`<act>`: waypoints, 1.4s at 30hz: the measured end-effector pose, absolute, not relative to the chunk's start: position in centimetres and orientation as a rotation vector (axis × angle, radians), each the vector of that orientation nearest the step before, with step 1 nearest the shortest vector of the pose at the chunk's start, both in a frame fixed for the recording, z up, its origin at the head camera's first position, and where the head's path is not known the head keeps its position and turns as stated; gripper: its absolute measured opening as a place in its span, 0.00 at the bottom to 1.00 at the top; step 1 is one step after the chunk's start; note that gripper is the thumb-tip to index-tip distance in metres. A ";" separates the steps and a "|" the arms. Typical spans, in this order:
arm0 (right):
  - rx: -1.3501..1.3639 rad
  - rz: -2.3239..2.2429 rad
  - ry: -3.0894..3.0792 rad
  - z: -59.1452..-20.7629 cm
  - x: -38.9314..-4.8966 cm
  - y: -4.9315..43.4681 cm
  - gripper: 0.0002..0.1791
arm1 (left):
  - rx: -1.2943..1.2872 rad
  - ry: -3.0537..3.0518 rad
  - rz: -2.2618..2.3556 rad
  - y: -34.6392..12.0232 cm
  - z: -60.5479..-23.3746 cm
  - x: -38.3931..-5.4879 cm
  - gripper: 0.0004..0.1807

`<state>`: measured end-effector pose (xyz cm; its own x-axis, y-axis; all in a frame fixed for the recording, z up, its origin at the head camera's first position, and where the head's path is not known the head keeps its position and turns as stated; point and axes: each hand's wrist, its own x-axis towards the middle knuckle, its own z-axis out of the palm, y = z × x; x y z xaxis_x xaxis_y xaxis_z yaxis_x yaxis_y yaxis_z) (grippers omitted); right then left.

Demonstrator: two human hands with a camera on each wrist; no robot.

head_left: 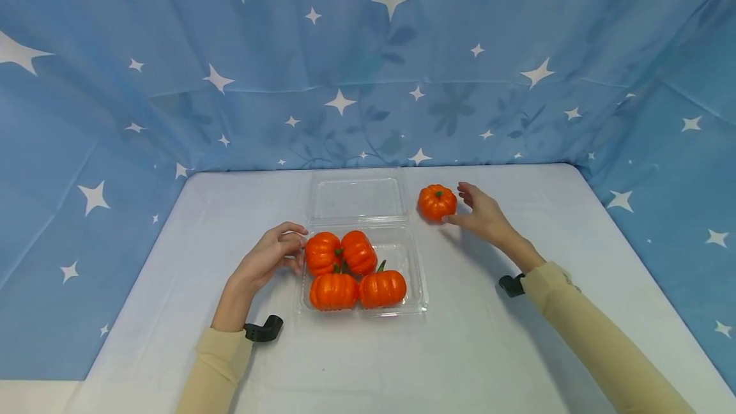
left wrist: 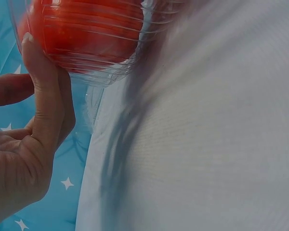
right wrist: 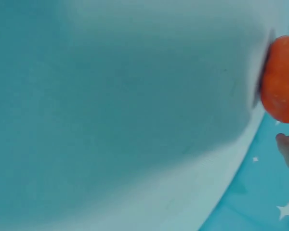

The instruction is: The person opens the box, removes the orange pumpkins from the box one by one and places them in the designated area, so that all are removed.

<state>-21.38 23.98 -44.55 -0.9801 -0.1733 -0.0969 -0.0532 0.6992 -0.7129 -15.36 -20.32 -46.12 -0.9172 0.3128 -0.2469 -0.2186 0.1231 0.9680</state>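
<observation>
A clear plastic clamshell box (head_left: pixel 415 273) lies with its lid (head_left: pixel 358 198) folded back, and several small orange pumpkins (head_left: pixel 334 291) sit in its base. My left hand (head_left: pixel 275 255) is at the box's left side. In the left wrist view, a fingertip (left wrist: pixel 28 38) rests against the ribbed clear wall, with an orange pumpkin (left wrist: pixel 91 31) showing through. One more pumpkin (head_left: pixel 437 202) stands on the table right of the lid. Beside it my right hand (head_left: pixel 482 213) has its thumb and fingers spread; the right wrist view catches only one fingertip (right wrist: pixel 288 144) below that pumpkin (right wrist: pixel 282 79).
A white cloth covers the table (head_left: pixel 368 363). Behind it and along the sides hangs a blue curtain (head_left: pixel 368 50) with white stars. Each wrist wears a black strapped device, the left one (head_left: pixel 264 329) close to the table and the right one (head_left: pixel 512 285) by the sleeve.
</observation>
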 end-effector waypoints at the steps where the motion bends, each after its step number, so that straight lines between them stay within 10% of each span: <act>1: -0.191 -1.155 2.754 -44.3 -21.1 24.0 0.49 | 0.089 2.020 1.844 -20.3 -46.1 -15.3 0.18; 42: -0.616 -1.316 2.394 -41.1 -11.7 15.5 0.40 | 0.083 2.014 1.821 -20.6 -45.7 -15.7 0.20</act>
